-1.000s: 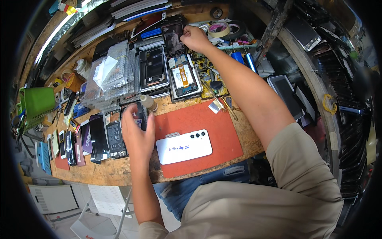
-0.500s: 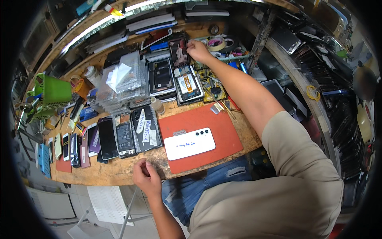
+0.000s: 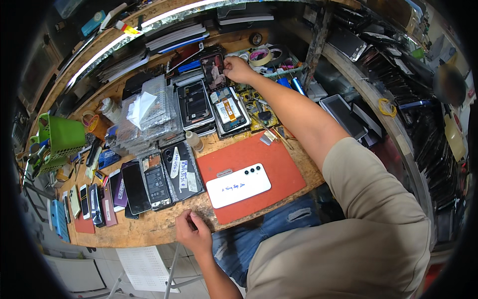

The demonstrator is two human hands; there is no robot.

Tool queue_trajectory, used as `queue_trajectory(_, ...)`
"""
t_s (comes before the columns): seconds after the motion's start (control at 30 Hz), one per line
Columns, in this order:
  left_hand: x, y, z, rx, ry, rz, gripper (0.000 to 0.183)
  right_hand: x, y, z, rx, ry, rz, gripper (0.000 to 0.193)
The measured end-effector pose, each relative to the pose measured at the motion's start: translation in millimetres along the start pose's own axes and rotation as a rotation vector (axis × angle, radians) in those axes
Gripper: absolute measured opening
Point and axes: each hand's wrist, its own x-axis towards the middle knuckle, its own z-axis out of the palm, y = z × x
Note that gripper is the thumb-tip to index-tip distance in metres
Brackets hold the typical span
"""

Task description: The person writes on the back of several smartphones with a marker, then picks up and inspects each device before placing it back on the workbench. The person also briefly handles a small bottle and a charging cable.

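Note:
My right hand [image 3: 238, 69] reaches to the back of the bench. Its curled fingers are at the right edge of a phone-shaped piece with a reddish picture [image 3: 214, 72]; whatever they pinch is hidden. Below that piece lies an opened device with a white battery and orange ribbon cable [image 3: 229, 110]. Near the bench's front edge, my left hand [image 3: 193, 230] rests empty, fingers loosely bent and thumb apart. A white phone [image 3: 234, 195] lies back up, handwriting on it, on a red mat [image 3: 279, 187]. Neither hand touches this phone.
Left of the mat lie several phones [image 3: 134, 187] and a small bottle [image 3: 194, 141]. Behind them stand stacked bubble-wrap packs [image 3: 149, 117] and a green basket [image 3: 62, 134]. Tape rolls [image 3: 260, 57] sit in a tray at the back. A wooden post [image 3: 318, 45] rises at the right.
The whole view has shifted slightly. My right hand stays by the edge of the picture piece, and my left hand stays near the front edge. The white phone lies as before on the mat.

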Motion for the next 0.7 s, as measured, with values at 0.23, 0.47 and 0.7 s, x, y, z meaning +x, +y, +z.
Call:
queue_trajectory(0.23,2,8,5,0.105,-0.025,0.03,0.008,-9,-16,-10,0.085,0.004,0.075,0.033)
queue_trajectory(0.47,4,10,3,0.19,-0.103,0.053,0.01,-9,-13,-6,0.022,-0.002,0.024,0.032)
queue_trajectory(0.7,3,10,5,0.171,-0.103,0.032,0.008,-11,-15,-7,-0.05,0.015,-0.029,0.033)
